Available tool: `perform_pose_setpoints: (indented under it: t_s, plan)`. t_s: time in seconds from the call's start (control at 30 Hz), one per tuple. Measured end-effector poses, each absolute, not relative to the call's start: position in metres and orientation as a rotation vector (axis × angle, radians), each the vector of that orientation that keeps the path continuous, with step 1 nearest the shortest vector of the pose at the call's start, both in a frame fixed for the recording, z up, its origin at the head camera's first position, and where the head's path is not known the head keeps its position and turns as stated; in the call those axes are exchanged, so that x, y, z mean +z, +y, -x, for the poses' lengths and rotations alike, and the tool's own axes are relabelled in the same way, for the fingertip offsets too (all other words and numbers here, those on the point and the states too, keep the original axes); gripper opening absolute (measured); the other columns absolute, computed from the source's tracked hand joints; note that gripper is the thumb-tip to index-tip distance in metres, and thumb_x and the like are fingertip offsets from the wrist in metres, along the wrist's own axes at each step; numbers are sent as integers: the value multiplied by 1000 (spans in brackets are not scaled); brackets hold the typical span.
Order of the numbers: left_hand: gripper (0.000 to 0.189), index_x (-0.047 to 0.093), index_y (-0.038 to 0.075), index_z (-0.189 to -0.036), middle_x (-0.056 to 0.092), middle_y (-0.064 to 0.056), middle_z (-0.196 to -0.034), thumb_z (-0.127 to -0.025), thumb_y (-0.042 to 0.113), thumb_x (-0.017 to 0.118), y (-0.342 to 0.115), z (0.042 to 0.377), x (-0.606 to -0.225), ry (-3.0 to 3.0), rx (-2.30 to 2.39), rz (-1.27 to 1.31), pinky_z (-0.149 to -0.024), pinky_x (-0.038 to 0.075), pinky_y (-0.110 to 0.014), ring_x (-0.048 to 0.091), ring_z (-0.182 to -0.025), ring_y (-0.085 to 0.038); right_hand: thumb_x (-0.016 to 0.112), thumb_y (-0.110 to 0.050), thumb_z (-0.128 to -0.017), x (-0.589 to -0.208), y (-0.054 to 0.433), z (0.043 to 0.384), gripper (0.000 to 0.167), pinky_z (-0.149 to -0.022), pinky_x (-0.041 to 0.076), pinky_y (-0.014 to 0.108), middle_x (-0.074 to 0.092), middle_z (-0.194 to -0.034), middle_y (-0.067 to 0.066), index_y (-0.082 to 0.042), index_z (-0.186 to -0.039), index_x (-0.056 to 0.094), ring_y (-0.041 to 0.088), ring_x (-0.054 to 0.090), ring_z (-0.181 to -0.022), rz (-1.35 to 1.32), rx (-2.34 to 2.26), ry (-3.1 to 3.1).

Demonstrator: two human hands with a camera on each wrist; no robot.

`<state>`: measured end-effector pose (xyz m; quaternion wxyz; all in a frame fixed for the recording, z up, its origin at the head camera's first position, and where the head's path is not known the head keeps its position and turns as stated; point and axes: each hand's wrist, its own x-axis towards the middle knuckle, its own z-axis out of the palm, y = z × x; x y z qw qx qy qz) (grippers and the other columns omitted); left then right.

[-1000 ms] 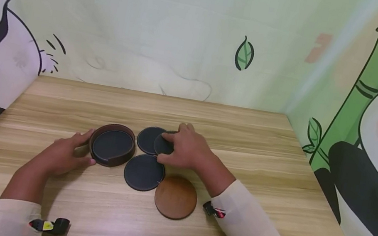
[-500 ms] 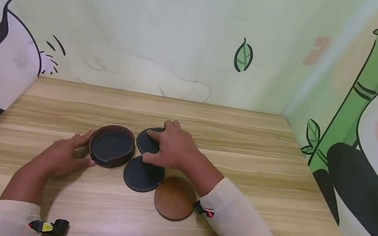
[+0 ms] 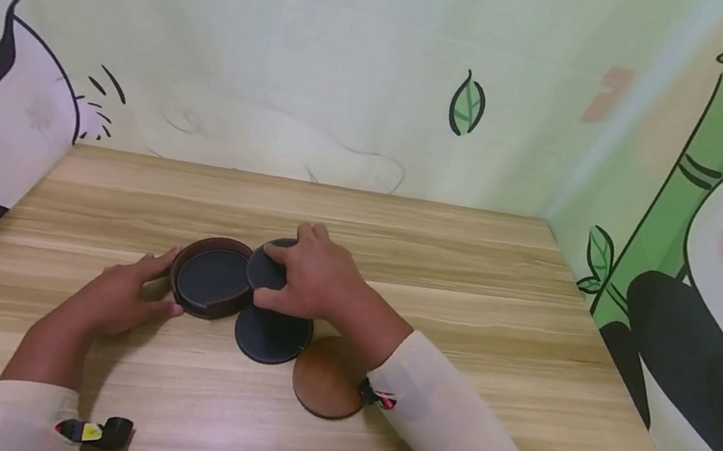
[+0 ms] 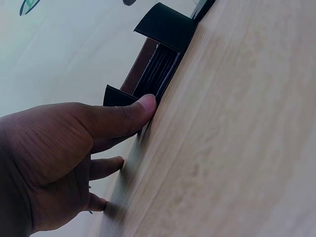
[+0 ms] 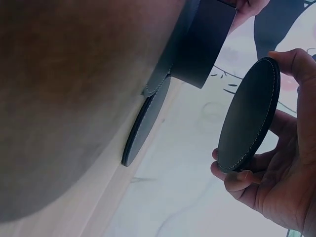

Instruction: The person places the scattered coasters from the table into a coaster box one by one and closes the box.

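A dark round coaster holder (image 3: 229, 305) stands on the table with a black coaster (image 3: 210, 276) lying inside. Through its front slot in the left wrist view, several stacked coaster edges (image 4: 159, 66) show. My left hand (image 3: 123, 300) grips the holder's left side, thumb near the slot. Between thumb and fingers my right hand (image 3: 319, 278) pinches a black stitched coaster (image 5: 249, 116), raised off the table and tilted, just right of the holder. Below it lies another black coaster (image 3: 271, 340), partly covered by that hand. In the right wrist view, a coaster (image 5: 146, 123) lies flat beside the holder.
A brown coaster (image 3: 325, 382) lies nearer me on the wooden table (image 3: 210, 425), its right edge by the right cuff's wrist camera (image 3: 376, 396). A printed wall sheet (image 3: 358, 80) rises behind the table.
My right hand has moved left with the black coaster, from right of the back coaster to over it, toward the holder. The left hand and holder have stayed put.
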<state>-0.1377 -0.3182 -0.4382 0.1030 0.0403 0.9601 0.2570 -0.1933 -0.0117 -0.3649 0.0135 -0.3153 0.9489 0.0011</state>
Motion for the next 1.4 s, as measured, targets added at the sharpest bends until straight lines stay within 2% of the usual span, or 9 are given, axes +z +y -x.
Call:
perform_pose_setpoints:
  t_s: [0.37, 0.6, 0.83, 1.23, 1.4]
  plan:
    - [106, 18, 17, -176, 24, -48, -168, -97, 50, 80, -321, 139, -439, 2840, 748, -130, -116, 32, -88, 27, -149, -77, 62, -69, -96, -360, -36, 194, 70, -73, 55, 33, 61, -131, 9, -38, -158, 59, 20, 51, -115, 1030, 21, 2953]
    - [105, 17, 19, -176, 23, -46, -169, -98, 52, 79, -320, 142, -437, 2837, 749, -151, -117, 30, -88, 26, -151, -77, 62, -71, -96, -359, -49, 194, 72, -78, 58, 35, 61, -136, 9, -38, -159, 58, 21, 52, -117, 1028, 48, 2942]
    - [105, 16, 18, -176, 22, -46, -169, -98, 51, 79, -318, 143, -434, 2829, 743, -145, -117, 30, -87, 25, -151, -77, 60, -72, -97, -362, -62, 198, 73, -82, 59, 35, 61, -136, 10, -35, -160, 57, 21, 52, -116, 1033, 56, 2923]
    - [105, 17, 17, -176, 23, -48, -168, -98, 51, 79, -321, 142, -439, 2835, 725, -150, -117, 32, -87, 28, -149, -77, 55, -75, -99, -369, -92, 201, 75, -90, 61, 36, 60, -140, 7, -30, -159, 57, 20, 52, -124, 965, 139, 2875]
    - [104, 18, 16, -176, 24, -49, -167, -98, 50, 79, -322, 141, -440, 2837, 735, -153, -116, 33, -87, 28, -149, -77, 56, -75, -99, -370, -104, 199, 74, -89, 61, 36, 61, -140, 6, -31, -158, 57, 19, 52, -123, 968, 152, 2858]
